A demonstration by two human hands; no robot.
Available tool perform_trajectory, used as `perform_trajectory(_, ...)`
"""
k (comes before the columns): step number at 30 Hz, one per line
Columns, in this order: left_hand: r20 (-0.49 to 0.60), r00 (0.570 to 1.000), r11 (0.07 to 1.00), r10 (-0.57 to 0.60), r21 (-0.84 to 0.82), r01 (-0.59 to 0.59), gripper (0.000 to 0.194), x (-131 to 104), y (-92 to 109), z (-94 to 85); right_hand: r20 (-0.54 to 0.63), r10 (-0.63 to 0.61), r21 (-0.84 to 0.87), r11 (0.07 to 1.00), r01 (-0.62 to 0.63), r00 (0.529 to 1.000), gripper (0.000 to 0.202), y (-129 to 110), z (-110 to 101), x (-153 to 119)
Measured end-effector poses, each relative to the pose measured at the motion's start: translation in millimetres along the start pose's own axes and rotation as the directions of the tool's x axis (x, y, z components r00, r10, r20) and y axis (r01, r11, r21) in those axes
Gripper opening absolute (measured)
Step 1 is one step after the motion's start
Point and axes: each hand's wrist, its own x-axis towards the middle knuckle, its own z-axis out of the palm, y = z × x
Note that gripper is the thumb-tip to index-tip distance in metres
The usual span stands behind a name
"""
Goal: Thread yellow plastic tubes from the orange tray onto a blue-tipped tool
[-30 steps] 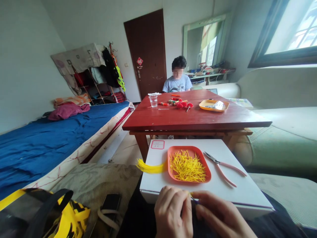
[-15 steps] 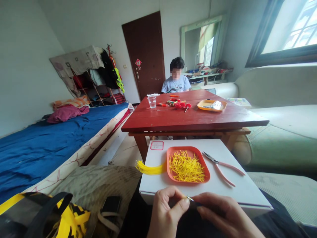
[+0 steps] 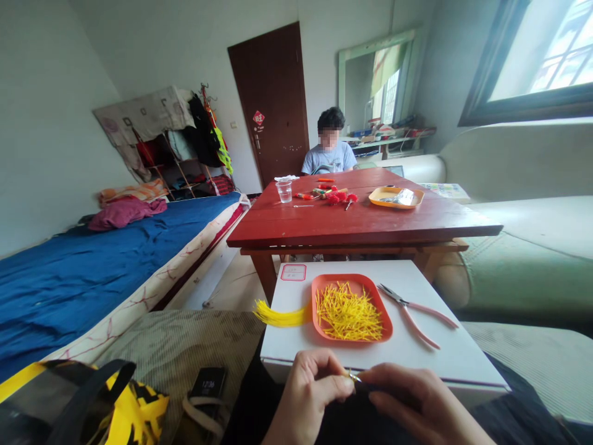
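Note:
My left hand (image 3: 312,389) is closed in a pinch at the front edge of the white box. Between its thumb and forefinger sits something tiny, mostly hidden. My right hand (image 3: 412,392) grips a thin metal-tipped tool (image 3: 356,377), its tip touching the left fingertips; the handle is covered by my fingers. Just beyond, an orange tray (image 3: 386,330) holds a heap of short yellow strands (image 3: 349,312). A bundle of longer yellow strands (image 3: 282,315) lies left of the tray. Pliers with pink handles (image 3: 407,306) rest on the right of the box, jaws slightly apart.
The white box (image 3: 435,346) lies before me. Behind it stands a red table (image 3: 296,225) with a plastic cup (image 3: 284,191), red pieces (image 3: 338,196) and a yellow tray (image 3: 374,199). A person (image 3: 330,151) sits behind it. A phone (image 3: 208,383) lies at lower left.
The tool's metal tip shows a little more between my hands, and both hands have shifted slightly. The phone screen, dark before, now shows a clock.

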Motion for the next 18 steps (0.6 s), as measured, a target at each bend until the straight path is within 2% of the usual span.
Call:
perform_trajectory(6,0.063,0.997,0.99,-0.043,-0.128,0.051,0.007,1.0,0.7,-0.5,0.045,-0.03,-0.001,1.0,0.03,0.999,0.021,1.3,0.9,2.0)
perform_trajectory(14,0.071,0.997,0.986,-0.032,-0.16,0.043,0.006,1.6,-1.1,0.3,-0.025,-0.044,0.043,0.998,0.045,0.999,0.015,0.1,4.5,-1.1)
perform_trajectory(18,0.065,0.998,0.99,-0.014,-0.141,0.023,0.008,1.7,-3.1,-0.3,-0.02,-0.022,0.151,0.988,0.025,1.0,0.015,-0.4,5.9,-2.4)
